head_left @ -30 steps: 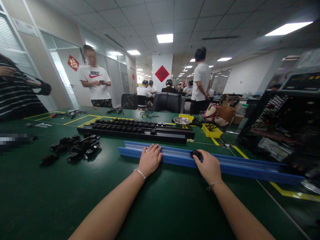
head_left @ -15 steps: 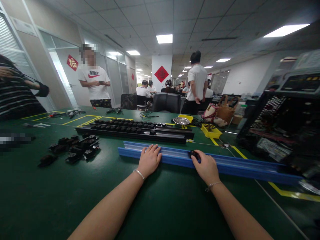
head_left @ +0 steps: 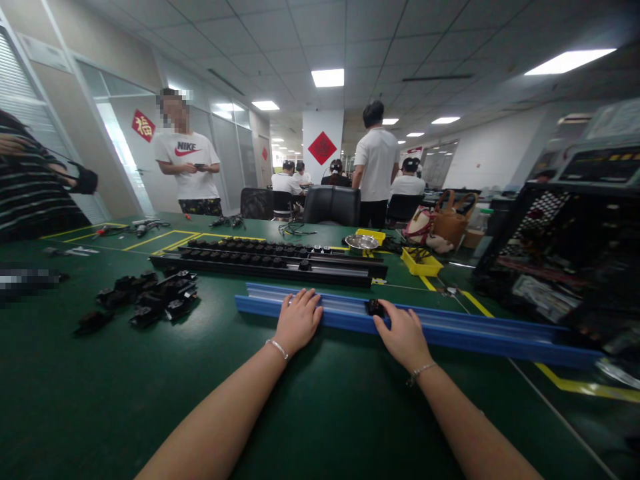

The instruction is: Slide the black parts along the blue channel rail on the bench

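A long blue channel-shaped rail (head_left: 475, 333) lies across the green table before me. My left hand (head_left: 299, 321) rests on it near its left end, with the fingers stretched over the near edge and into the channel. Farther right, my right hand (head_left: 405, 332) has thumb and fingers around a small black block-like part (head_left: 374, 307), which sits in the channel. The underside of that part is hidden. Left of the rail is a pile of similar black parts (head_left: 150, 297). Beyond it lie black rails (head_left: 345, 272) set with rows of such parts.
An open computer case (head_left: 545, 267) stands over the rail's right end. Yellow trays (head_left: 421, 263) and a shiny metal dish (head_left: 362, 242) stand at the back right. Cables and tools (head_left: 143, 227) lie far left. A person in a white shirt (head_left: 187, 163) stands across the table.
My right hand and the black part have moved a little left along the blue rail. My left hand stays in place. A person in the background has shifted left.
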A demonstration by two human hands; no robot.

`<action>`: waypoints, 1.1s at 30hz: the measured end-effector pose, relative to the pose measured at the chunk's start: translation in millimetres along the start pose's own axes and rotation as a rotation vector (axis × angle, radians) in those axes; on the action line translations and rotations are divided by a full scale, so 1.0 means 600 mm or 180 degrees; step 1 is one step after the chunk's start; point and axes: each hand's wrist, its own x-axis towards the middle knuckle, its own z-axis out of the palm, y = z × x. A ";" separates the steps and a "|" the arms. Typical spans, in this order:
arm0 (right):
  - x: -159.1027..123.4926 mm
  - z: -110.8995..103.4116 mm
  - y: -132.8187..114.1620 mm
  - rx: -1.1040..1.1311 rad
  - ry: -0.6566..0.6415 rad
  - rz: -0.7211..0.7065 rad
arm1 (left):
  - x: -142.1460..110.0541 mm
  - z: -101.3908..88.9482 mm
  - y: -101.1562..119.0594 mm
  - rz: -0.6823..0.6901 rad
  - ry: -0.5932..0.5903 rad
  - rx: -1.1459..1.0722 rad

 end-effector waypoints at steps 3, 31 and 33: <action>-0.001 -0.001 0.000 -0.0001 -0.0019 -0.0016 | -0.001 0.000 0.000 0.0003 -0.0004 -0.0015; -0.006 -0.005 -0.016 0.0027 -0.0241 -0.0218 | 0.000 0.002 0.004 -0.0037 0.0024 -0.0049; -0.006 -0.005 -0.015 0.0000 -0.0197 -0.0224 | -0.001 0.002 0.003 -0.0032 0.0030 -0.0050</action>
